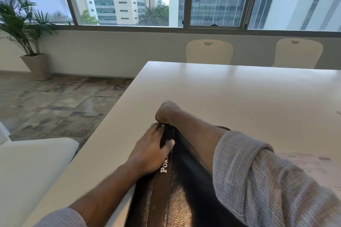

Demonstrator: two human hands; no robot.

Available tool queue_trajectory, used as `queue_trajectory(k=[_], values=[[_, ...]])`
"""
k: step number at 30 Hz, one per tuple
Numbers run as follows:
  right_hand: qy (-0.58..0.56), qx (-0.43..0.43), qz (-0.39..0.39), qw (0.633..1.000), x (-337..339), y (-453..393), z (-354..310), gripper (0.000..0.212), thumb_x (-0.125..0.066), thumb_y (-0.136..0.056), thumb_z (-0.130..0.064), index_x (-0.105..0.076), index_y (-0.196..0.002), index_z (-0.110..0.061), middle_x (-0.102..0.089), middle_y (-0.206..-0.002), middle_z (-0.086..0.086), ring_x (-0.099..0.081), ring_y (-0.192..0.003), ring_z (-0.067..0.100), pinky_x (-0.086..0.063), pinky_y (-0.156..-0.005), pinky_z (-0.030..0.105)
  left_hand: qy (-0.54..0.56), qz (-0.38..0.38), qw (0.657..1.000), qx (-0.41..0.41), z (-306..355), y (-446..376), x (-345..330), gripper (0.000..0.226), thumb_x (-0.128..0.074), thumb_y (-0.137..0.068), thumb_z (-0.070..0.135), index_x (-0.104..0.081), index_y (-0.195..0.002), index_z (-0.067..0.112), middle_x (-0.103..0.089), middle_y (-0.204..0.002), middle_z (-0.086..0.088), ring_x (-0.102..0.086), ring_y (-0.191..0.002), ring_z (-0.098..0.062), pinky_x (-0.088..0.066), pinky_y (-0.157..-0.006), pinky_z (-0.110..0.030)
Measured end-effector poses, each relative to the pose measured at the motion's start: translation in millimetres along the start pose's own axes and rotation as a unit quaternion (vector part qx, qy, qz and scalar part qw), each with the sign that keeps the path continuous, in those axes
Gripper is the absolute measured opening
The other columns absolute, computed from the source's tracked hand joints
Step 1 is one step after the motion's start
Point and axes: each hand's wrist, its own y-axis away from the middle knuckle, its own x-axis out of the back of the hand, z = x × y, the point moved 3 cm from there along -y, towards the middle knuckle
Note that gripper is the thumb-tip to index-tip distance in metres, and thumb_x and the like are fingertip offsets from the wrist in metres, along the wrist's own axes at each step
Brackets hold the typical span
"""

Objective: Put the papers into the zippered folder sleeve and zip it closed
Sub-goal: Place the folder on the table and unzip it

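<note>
From the head camera, the black portfolio folder [177, 180] lies at the near left corner of the white table [239, 97], its spine band with white lettering running away from the person. The left hand [151, 153] lies flat on that band, fingers straight and pressing down, thumb on the lettering; I judge it is there to pin the folder so that it does not slide while the other hand works at its far end. The right hand [167, 114] reaches across the folder to its far corner, fingers curled tight as if pinching something small there, probably a zipper pull, though the pull itself is too small to make out. The folder looks like grained black leather, glossy toward the near edge, with a darker smooth panel under the right forearm. Whether the zip is open or closed cannot be told. A printed sheet of paper [313, 167] lies on the table just right of the folder, outside it, so the loading seems not yet finished.
</note>
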Motion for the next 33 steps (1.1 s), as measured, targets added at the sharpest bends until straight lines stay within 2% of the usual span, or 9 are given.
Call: queue_trajectory(k=[2, 4, 7, 12, 17, 22, 27, 30, 33], values=[[-0.012, 0.002, 0.01, 1.0, -1, 2, 3, 0.013, -0.06, -0.078, -0.01, -0.057, -0.065, -0.009, -0.061, -0.073, 0.005, -0.061, -0.072, 0.022, -0.048, -0.056, 0.029, 0.104, 0.059, 0.993, 0.023, -10, -11, 9, 0.049, -0.043, -0.099, 0.043, -0.046, -0.143, 0.022, -0.047, -0.147, 0.001, -0.038, -0.138, -0.019, -0.029, -0.115, -0.042], [-0.024, 0.009, -0.005, 1.0, -4, 1, 6, 0.025, -0.057, -0.084, -0.012, -0.052, -0.06, -0.011, -0.056, -0.071, 0.004, -0.061, -0.08, 0.022, -0.054, -0.069, 0.031, 0.095, 0.101, 0.989, 0.055, -19, -25, 13, 0.034, -0.044, -0.1, 0.035, -0.057, -0.13, 0.024, -0.056, -0.134, 0.001, -0.048, -0.125, -0.022, -0.035, -0.105, -0.043], [-0.048, 0.002, -0.01, 0.999, -5, -3, 17, 0.025, -0.055, -0.085, -0.007, -0.052, -0.06, -0.009, -0.056, -0.069, 0.006, -0.061, -0.077, 0.022, -0.053, -0.07, 0.03, 0.072, 0.115, 0.983, 0.122, -25, -42, 10, 0.034, -0.043, -0.099, 0.038, -0.058, -0.128, 0.028, -0.058, -0.133, 0.002, -0.046, -0.124, -0.024, -0.031, -0.1, -0.045], [-0.087, 0.005, -0.019, 0.996, -2, -8, 31, 0.024, -0.058, -0.083, -0.007, -0.048, -0.062, -0.014, -0.051, -0.07, 0.003, -0.054, -0.08, 0.021, -0.047, -0.064, 0.028, 0.064, 0.099, 0.984, 0.132, -29, -53, 7, 0.026, -0.046, -0.096, 0.04, -0.069, -0.107, 0.032, -0.064, -0.116, 0.006, -0.048, -0.114, -0.021, -0.03, -0.091, -0.043], [0.01, 0.012, 0.028, 0.999, 6, -8, 26, 0.013, -0.055, -0.071, -0.004, -0.053, -0.059, -0.01, -0.052, -0.063, 0.003, -0.054, -0.062, 0.023, -0.042, -0.053, 0.028, 0.068, 0.096, 0.983, 0.139, -30, -58, 8, 0.021, -0.043, -0.098, 0.039, -0.061, -0.09, 0.029, -0.061, -0.101, 0.003, -0.05, -0.106, -0.023, -0.032, -0.088, -0.042], [0.029, 0.011, 0.02, 0.999, 10, -9, 27, 0.011, -0.056, -0.069, -0.004, -0.054, -0.06, -0.01, -0.055, -0.065, 0.004, -0.056, -0.065, 0.024, -0.043, -0.053, 0.027, 0.061, 0.095, 0.984, 0.138, -31, -57, 8, 0.024, -0.042, -0.098, 0.04, -0.061, -0.091, 0.026, -0.06, -0.103, 0.001, -0.049, -0.107, -0.024, -0.033, -0.093, -0.044], [0.047, -0.002, 0.055, 0.997, 14, -8, 41, 0.01, -0.053, -0.075, -0.009, -0.06, -0.082, -0.008, -0.065, -0.099, 0.006, -0.063, -0.089, 0.028, -0.045, -0.071, 0.03, 0.041, 0.086, 0.985, 0.141, -32, -57, 6, 0.031, -0.037, -0.098, 0.042, -0.062, -0.095, 0.024, -0.055, -0.101, 0.003, -0.046, -0.108, -0.022, -0.03, -0.093, -0.044], [0.055, 0.001, 0.035, 0.998, 18, -10, 49, 0.014, -0.05, -0.077, -0.005, -0.051, -0.064, -0.007, -0.062, -0.083, 0.009, -0.059, -0.071, 0.025, -0.044, -0.058, 0.028, 0.032, 0.078, 0.986, 0.142, -32, -58, 4, 0.036, -0.035, -0.097, 0.046, -0.063, -0.099, 0.024, -0.056, -0.104, 0.004, -0.043, -0.108, -0.02, -0.028, -0.093, -0.042], [0.052, -0.005, 0.036, 0.998, 21, -7, 55, 0.011, -0.049, -0.072, -0.003, -0.05, -0.062, -0.009, -0.055, -0.072, 0.006, -0.056, -0.065, 0.025, -0.043, -0.054, 0.027, 0.033, 0.078, 0.986, 0.143, -34, -58, 3, 0.041, -0.034, -0.097, 0.052, -0.064, -0.098, 0.025, -0.054, -0.102, 0.005, -0.04, -0.102, -0.016, -0.027, -0.092, -0.042]])
